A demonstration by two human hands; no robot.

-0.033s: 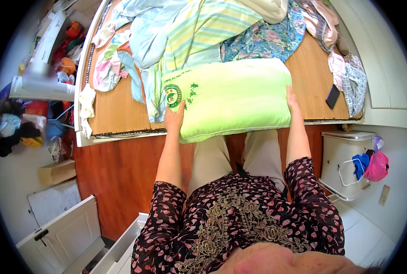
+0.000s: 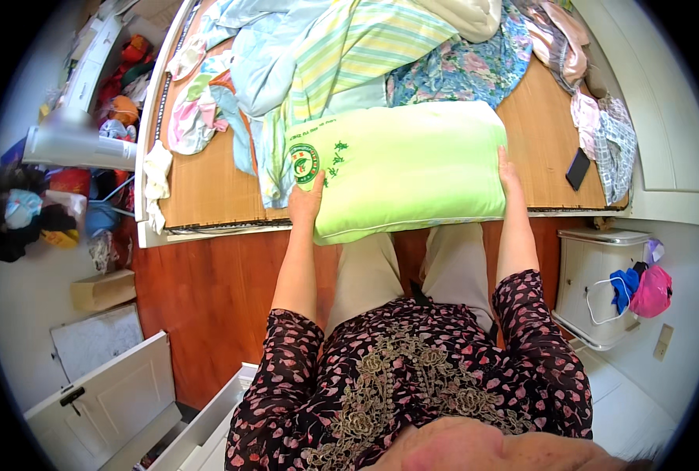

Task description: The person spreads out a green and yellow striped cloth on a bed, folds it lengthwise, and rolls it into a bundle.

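Head view: one light green printed pillow, between the left hand and the right hand, ahead of the person's torso. Long axis left to right, right end angled slightly farther from the torso. Neither hand nearer, both in contact: left grasps the left end toward its near corner, thumb on top; right is pressed to the right end. Fingers underneath hidden. One bed below/beyond the pillow, whose near edge overlaps the bed's rim; resting or lifted, can't tell.

Outward from the pillow, counts. Beyond it: one striped yellow-green-blue cloth; one blue floral cloth to the right of that. Pale blue bedding beyond its left end, folds overlapping, pieces not countable. Right of the pillow, apart: one dark smartphone, one checked cloth just beside the phone. Left of the pillow, well apart: one cream cloth over the bed's edge. Off the bed, right and nearer than the pillow: one small white cabinet, one pink bag. Off the bed, left and nearer: one cardboard box.
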